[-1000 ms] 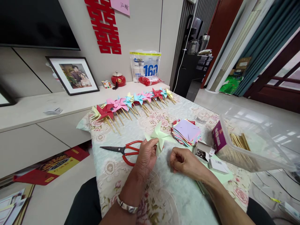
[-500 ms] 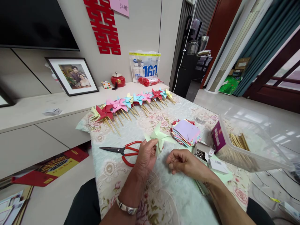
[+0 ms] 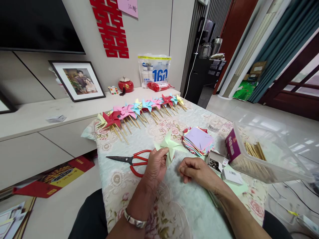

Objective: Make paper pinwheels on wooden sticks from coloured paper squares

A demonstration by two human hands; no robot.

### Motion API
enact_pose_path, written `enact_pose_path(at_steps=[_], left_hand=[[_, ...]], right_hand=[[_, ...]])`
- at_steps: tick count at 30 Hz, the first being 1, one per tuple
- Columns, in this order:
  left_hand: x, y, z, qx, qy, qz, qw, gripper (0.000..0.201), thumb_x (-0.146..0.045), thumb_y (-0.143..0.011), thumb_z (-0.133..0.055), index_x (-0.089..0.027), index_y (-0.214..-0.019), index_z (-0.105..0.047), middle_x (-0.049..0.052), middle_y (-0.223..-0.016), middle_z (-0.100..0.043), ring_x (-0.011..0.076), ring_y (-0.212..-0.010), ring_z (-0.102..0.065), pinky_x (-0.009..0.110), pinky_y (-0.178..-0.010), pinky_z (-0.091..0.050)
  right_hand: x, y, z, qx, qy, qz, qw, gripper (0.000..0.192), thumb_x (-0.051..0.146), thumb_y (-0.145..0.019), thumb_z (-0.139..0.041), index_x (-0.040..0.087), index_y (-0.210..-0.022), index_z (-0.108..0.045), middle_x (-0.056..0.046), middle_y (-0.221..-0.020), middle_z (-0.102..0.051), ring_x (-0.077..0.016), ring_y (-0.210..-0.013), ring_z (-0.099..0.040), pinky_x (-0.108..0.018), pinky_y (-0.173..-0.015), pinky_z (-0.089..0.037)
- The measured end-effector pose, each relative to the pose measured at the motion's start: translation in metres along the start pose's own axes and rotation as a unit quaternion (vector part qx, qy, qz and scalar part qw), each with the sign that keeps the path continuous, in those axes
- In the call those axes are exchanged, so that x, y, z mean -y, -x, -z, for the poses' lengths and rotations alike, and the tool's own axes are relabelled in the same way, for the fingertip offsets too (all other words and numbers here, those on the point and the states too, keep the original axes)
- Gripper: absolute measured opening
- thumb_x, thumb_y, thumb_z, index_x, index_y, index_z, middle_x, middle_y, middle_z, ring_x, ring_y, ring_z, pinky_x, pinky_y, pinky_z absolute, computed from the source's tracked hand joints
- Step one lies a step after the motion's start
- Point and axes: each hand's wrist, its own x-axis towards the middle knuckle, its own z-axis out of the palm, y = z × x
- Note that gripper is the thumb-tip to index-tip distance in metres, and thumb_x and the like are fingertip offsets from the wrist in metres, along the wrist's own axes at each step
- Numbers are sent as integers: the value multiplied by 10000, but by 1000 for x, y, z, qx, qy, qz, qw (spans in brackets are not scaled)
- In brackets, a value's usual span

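The left hand's (image 3: 156, 165) fingers grip a pale green paper pinwheel (image 3: 170, 144) over the flowered surface (image 3: 179, 205). The right hand's (image 3: 196, 171) fingers curl beside it; whether they pinch anything cannot be told. At right, a clear tub (image 3: 256, 169) of sticks bears a purple label (image 3: 233, 147), its characters unreadable. Beyond lie stick-mounted pinwheels (image 3: 127, 112). Farther back, a bag (image 3: 154, 70) reads "160" in blue; on the wall, a red double-happiness cutout (image 3: 109, 29).

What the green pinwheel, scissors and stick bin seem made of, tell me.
Pinwheel: likely matte paper, from its thin, crisp folds. Scissors: dark metal blades, by their dull sheen; evenly red handles, perhaps plastic-coated. Bin: likely clear plastic, since sticks show through its wall.
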Motion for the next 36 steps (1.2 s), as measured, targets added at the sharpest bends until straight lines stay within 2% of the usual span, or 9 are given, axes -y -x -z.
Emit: enact_pose_path(at_steps=[5,12,16,21,28,36], left_hand=[[0,-1,0,-1,-4,3,1000,192,-290,-568,-760,-171,-597,-612,-31,-544,-588,101,-495,-525,208,-498,-428],[1,-1,-1,-6,16,2,1000,176,-264,-554,-773,-174,-612,-633,-33,-567,-606,98,-478,-511,228,-500,-451],[-1,0,-2,-6,18,4,1000,186,-258,-544,-782,-167,-592,-627,-31,-549,-605,99,-482,-524,215,-491,-446],[-2,1,-3,-7,16,9,1000,166,-248,-563,-760,-157,-595,-624,-27,-526,-599,104,-475,-529,222,-497,-449],[-1,2,-2,-11,17,12,1000,177,-263,-556,-769,-151,-590,-636,-26,-520,-600,96,-477,-527,203,-492,-440],[-2,2,-4,-16,16,10,1000,181,-251,-554,-766,-157,-616,-625,-33,-538,-602,98,-475,-528,211,-490,-434]], right_hand=[[2,0,1,-4,-8,9,1000,79,232,-726,-610,156,-725,-632,20,-583,-605,-115,-521,-596,-218,-524,-397],[-2,-2,3,-7,-8,26,1000,65,154,-660,-579,165,-714,-614,35,-612,-586,-105,-525,-581,-220,-532,-414],[-3,-3,3,-1,-20,29,999,35,183,-698,-613,166,-729,-618,35,-626,-580,-104,-529,-577,-227,-538,-406],[-3,-2,2,26,-29,25,999,133,291,-770,-672,168,-772,-622,1,-616,-653,-129,-573,-600,-245,-576,-431],[-2,0,3,32,-35,24,999,59,192,-715,-645,169,-744,-600,28,-613,-618,-116,-550,-598,-231,-556,-420],[0,1,4,49,-40,29,998,221,344,-748,-764,161,-793,-648,40,-590,-598,-95,-522,-551,-224,-545,-421]])
